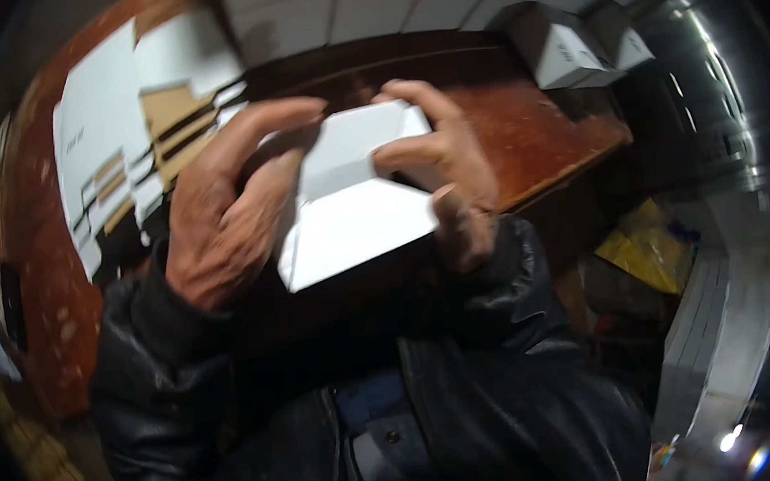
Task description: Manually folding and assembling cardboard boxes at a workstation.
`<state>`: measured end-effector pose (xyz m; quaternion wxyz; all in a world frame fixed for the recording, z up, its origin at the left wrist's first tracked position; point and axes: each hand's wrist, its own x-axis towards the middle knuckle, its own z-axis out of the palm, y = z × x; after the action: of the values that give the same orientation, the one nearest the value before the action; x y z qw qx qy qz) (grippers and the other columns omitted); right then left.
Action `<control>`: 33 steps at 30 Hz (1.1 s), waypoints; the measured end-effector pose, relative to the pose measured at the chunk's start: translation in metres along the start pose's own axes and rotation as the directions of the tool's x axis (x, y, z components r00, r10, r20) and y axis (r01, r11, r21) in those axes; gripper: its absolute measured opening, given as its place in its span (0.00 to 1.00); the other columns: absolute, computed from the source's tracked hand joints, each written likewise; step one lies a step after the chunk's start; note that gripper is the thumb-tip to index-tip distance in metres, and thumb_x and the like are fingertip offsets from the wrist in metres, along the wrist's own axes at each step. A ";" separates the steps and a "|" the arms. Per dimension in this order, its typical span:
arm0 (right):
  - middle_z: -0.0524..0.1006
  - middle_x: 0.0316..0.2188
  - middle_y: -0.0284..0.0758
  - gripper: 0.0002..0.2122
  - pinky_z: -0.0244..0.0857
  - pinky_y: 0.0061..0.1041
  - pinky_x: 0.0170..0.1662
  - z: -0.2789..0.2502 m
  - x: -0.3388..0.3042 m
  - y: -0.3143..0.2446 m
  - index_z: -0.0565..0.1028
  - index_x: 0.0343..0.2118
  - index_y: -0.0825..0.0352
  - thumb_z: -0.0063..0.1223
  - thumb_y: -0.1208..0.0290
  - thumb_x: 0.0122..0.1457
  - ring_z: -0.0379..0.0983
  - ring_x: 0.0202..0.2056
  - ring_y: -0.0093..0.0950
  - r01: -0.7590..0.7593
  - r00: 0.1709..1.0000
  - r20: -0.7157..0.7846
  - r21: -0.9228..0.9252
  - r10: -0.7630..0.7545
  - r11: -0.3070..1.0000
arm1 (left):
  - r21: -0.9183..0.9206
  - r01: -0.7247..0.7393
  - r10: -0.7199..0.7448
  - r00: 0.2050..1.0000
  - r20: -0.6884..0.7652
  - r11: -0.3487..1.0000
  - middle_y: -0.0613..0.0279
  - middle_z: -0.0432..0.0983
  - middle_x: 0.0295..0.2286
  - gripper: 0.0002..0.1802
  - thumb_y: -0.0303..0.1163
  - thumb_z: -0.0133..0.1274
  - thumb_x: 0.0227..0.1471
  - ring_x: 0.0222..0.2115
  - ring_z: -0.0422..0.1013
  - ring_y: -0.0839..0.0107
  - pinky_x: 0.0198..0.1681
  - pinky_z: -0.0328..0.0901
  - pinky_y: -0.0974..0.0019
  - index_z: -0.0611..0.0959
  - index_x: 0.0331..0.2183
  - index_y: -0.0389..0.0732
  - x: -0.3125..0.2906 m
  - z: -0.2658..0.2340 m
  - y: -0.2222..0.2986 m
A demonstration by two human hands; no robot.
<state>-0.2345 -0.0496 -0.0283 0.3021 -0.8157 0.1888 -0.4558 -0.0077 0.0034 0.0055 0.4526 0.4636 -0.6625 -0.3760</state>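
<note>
Between my hands is a small white cardboard box point(356, 220), part folded, its inside showing and a wide white panel facing me. My left hand point(230, 199) curves round its left side, with thumb and fingers bent against the card. On the other side my right hand point(456, 161) grips the right edge; one finger reaches over the far corner, and others bend across the side. The undersides of the box are hidden from me. Dark leather-like sleeves cover both my forearms.
A stack of flat white box blanks point(103, 109) with brown inner faces lies on the reddish-brown wooden table point(522, 137) at left. Rows of white boxes point(374, 10) line the table's far side, with boxes point(561, 56) at the far right. A yellow plastic bag point(650, 249) sits lower right.
</note>
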 end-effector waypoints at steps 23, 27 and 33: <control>0.60 0.57 0.50 0.34 0.57 0.38 0.58 -0.050 -0.009 -0.048 0.71 0.50 0.67 0.75 0.68 0.36 0.61 0.57 0.44 -0.044 0.976 0.213 0.015 0.039 0.999 | -0.255 0.064 -0.070 0.997 -0.012 0.965 0.58 0.72 0.43 0.18 0.19 0.46 0.55 0.46 0.69 0.71 0.53 0.63 0.68 0.74 0.49 0.34 -0.004 0.004 0.017; 0.63 0.55 0.50 0.33 0.57 0.38 0.57 -0.061 -0.006 -0.056 0.71 0.49 0.67 0.75 0.70 0.36 0.62 0.57 0.44 -0.029 0.979 0.199 -0.028 0.034 0.999 | -0.317 0.027 -0.048 0.997 -0.058 0.948 0.57 0.71 0.45 0.21 0.22 0.49 0.56 0.48 0.68 0.71 0.54 0.62 0.67 0.71 0.52 0.34 -0.005 0.002 0.017; 0.65 0.53 0.47 0.32 0.60 0.38 0.57 -0.114 0.010 -0.074 0.70 0.50 0.68 0.71 0.63 0.41 0.64 0.55 0.40 0.033 0.996 0.093 -0.243 -0.011 0.969 | -0.354 -0.022 -0.022 0.992 -0.120 0.935 0.58 0.70 0.45 0.25 0.28 0.54 0.56 0.48 0.67 0.71 0.53 0.63 0.66 0.69 0.54 0.36 -0.008 -0.002 0.015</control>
<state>-0.3249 -0.0370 0.0729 0.2025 -0.8687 0.2206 -0.3947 -0.0090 0.0149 0.0177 0.5686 0.3965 -0.5547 -0.4602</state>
